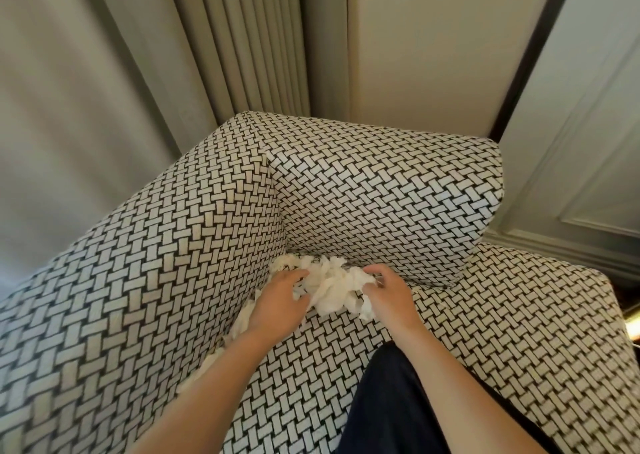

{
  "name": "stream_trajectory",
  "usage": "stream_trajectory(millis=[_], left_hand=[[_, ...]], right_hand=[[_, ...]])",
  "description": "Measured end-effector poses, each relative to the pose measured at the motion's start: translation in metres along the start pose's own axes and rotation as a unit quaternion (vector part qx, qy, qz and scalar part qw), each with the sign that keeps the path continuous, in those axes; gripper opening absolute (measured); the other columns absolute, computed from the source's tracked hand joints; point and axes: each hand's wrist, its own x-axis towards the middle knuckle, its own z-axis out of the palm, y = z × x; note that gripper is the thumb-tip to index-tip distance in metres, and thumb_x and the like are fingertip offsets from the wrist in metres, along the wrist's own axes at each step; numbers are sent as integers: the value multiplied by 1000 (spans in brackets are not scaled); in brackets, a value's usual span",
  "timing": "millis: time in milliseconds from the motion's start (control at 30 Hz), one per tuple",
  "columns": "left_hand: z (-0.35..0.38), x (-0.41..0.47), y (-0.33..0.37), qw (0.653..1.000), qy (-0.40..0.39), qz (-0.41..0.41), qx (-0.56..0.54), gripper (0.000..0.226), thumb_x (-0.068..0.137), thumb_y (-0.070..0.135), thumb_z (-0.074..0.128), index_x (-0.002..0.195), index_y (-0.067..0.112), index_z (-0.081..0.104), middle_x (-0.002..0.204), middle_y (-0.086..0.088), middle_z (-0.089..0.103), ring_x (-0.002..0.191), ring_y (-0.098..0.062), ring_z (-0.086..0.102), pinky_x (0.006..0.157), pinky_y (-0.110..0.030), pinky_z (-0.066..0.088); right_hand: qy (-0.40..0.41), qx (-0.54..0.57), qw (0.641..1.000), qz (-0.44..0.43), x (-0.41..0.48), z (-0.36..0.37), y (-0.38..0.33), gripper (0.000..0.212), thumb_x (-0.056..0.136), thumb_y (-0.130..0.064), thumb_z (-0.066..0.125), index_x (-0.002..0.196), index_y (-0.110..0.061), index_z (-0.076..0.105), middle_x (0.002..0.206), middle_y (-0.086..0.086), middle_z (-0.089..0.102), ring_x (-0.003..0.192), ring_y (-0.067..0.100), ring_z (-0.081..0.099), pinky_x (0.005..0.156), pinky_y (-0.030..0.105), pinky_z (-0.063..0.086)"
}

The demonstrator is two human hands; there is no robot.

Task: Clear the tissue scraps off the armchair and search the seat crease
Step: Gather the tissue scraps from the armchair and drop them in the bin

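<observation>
Tissue scraps (330, 285) lie on the seat (311, 367) of the armchair (145, 263), which is covered in a black-and-white basket-weave fabric. Nearest the camera, a leg in dark cloth (391, 408) rests on the seat's front right part, and both bare forearms reach forward above the seat. A thin trail of white scraps (242, 318) runs along the seat's left edge, tucked into the crease where the seat meets the tall left side of the chair; the left forearm hides part of it.

Further in, the left hand (277, 303) has its fingers curled into the left side of the main heap of scraps, with the thumb hooked under a fold of it. The right hand (389, 294) grips the heap's right side, its fingers bent down over the paper. The heap is bunched between the two hands at the seat's far left corner, pressed against the seat crease (408, 279) below the padded far upright (381, 194). One small fragment (415, 290) lies on the seat just right of the right hand.

The right arm of the chair (540, 318) rises at the seat's right edge. Behind the chair hang grey curtains (86, 107), pleated toward the middle, then a plain pale wall panel (433, 38) and a moulded panel (595, 149) at far right.
</observation>
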Motion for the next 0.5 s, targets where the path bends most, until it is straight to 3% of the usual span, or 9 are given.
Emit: stream_trajectory(millis=[100,200,333,433,500], left_hand=[[1,-6,2,1000,-3,8,-12,49,89,17,57,137,25,45,146,2,38,135,-13,32,106,-24,25],[7,-13,6,999,-12,32,-16,53,87,24,62,137,28,43,145,5,38,132,-11,35,104,-22,27],[22,-20,11,999,-22,30,-2,66,80,34,70,138,28,39,141,7,39,121,-12,47,99,-25,40],[33,-23,12,1000,-16,16,22,69,81,39,69,140,26,35,142,8,35,120,-10,46,89,-23,38],[40,-25,11,999,-8,5,32,64,82,41,65,138,25,38,140,7,36,116,-10,49,88,-26,43]], right_hand=[[-13,-29,999,-5,-5,-2,-1,32,87,1,48,112,-14,60,103,0,62,86,25,61,75,35,53],[-26,-37,999,-31,-5,-2,1,25,89,-5,54,110,-15,63,108,-5,62,98,12,60,81,24,51],[-31,-22,998,-46,-5,-1,1,16,89,-13,59,104,-16,64,97,-5,64,85,4,60,63,13,47],[-45,-3,998,-38,-7,0,0,12,90,-19,59,99,-14,66,92,2,69,83,17,67,69,27,57],[-59,3,997,-40,-8,-1,0,14,91,-22,58,98,-15,68,89,1,71,81,15,69,72,31,57]])
